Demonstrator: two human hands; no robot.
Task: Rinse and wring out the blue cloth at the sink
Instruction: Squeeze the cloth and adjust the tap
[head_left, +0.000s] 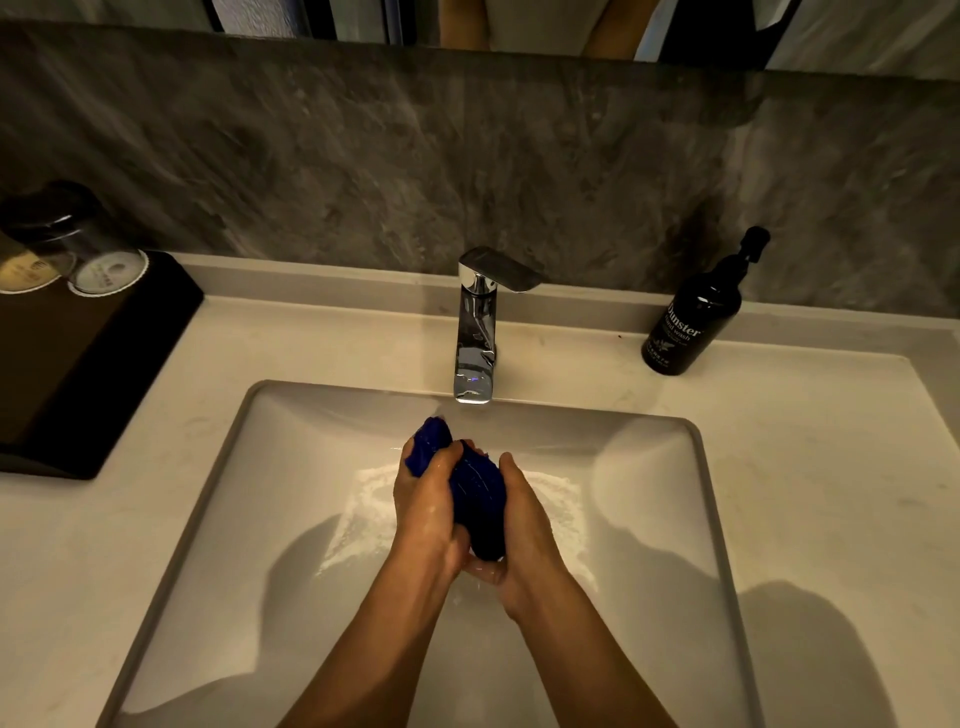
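Both my hands, left hand (423, 506) and right hand (522, 525), clench the blue cloth (480, 493) over the sink (649, 467); I'd twist them opposite ways, keeping low.

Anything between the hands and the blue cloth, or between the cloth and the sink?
Nothing visible. The left hand and right hand both grip the bunched blue cloth directly, over the open sink basin, just in front of the faucet.

Your sink (218, 467) sits in the desk (831, 493); tap (475, 332) behind it, bottle (696, 312) back-right, tray (78, 364) left holding glasses (106, 267).
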